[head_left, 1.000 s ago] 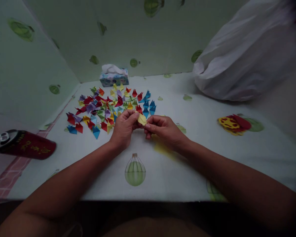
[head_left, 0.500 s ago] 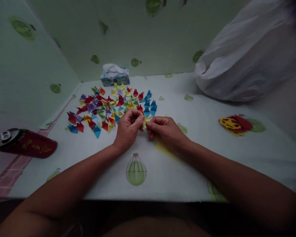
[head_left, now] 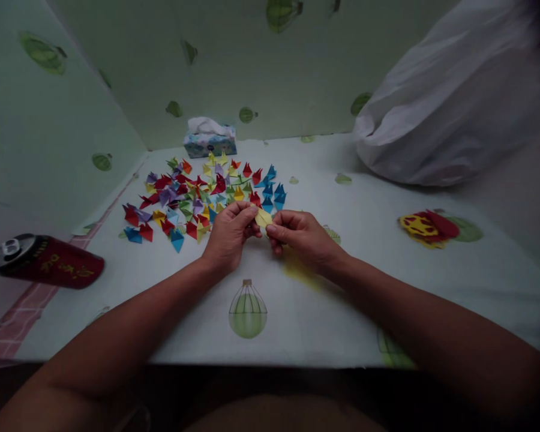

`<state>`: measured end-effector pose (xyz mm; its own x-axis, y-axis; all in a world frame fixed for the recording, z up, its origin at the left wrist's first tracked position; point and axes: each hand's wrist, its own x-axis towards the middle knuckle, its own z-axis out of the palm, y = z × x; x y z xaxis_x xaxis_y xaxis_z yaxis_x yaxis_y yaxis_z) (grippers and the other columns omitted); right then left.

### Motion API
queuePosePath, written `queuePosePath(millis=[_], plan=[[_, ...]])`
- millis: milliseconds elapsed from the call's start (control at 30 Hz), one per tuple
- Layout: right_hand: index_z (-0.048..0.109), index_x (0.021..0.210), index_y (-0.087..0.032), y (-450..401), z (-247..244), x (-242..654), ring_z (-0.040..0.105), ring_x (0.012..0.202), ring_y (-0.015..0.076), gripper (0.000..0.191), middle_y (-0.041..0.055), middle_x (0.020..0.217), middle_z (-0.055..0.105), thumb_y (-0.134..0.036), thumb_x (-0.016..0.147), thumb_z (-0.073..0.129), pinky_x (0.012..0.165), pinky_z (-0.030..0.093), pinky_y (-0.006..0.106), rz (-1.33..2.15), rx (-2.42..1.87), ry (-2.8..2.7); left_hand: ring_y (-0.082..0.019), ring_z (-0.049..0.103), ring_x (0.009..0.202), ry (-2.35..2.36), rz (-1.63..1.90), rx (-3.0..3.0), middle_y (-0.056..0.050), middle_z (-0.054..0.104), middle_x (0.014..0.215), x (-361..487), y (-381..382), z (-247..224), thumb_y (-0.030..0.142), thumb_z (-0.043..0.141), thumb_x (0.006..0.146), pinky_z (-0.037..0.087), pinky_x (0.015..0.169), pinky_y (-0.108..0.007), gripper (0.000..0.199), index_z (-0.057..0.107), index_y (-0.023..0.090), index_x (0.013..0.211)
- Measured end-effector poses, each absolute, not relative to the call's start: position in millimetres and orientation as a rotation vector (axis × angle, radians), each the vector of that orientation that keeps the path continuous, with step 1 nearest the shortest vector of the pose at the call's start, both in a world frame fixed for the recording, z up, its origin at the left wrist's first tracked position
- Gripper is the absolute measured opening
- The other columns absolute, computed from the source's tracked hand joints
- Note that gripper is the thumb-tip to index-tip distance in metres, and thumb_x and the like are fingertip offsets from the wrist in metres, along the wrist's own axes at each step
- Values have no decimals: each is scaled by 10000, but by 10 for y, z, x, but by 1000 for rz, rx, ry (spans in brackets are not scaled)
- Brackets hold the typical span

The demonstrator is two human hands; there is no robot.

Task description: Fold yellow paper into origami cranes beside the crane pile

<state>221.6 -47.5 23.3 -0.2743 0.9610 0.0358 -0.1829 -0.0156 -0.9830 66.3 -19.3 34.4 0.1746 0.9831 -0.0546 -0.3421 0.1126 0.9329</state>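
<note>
Grip: left hand (head_left: pixel 229 235) and right hand (head_left: pixel 302 237), each pinching the same folded pale-yellow paper (head_left: pixel 263 218), which sits between them. Well left of the grip: one red can (head_left: pixel 56 262) (yellow characters on its side). Beyond and left: many small folded papers (head_left: pixel 177 239), assorted colours; behind these, one tissue box (head_left: pixel 209 146). Well right: overlapping red and yellow pieces (head_left: pixel 441 223). Beyond, right: one white bag (head_left: pixel 432 126).

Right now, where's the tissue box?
In the head view, the tissue box stands left of centre, at the back of the table near the wall, just behind the colourful folded papers.
</note>
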Motion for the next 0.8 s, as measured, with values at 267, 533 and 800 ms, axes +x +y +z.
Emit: queuePosePath(millis=[267, 533, 800], plan=[[552, 664, -183, -489, 276, 2239, 514, 492, 82, 399, -36, 584, 574, -497, 802, 757, 504, 404, 236, 1443, -1030, -1326, -60, 535, 511, 872, 1234, 1057, 46, 588, 640, 641, -131, 304, 272, 768, 731, 485, 482, -178, 205, 613, 156, 799], [587, 758, -179, -478, 278, 2227, 497, 548, 80, 398, -41, 662, 567, -538, 803, 754, 536, 391, 240, 1300, -1012, -1315, -71, 575, 528, 828, 1133, 1402, 34, 611, 661, 595, -162, 270, 312, 763, 784, 489, 529, -201, 208, 624, 158, 769], [589, 695, -173, -485, 266, 2225, 499, 595, 99, 261, -20, 641, 580, -340, 883, 662, 581, 388, 265, 1033, -1076, -1505, -73, 579, 545, 850, 1094, 1442, 20, 622, 657, 582, -165, 263, 329, 760, 812, 478, 543, -196, 222, 647, 149, 747]])
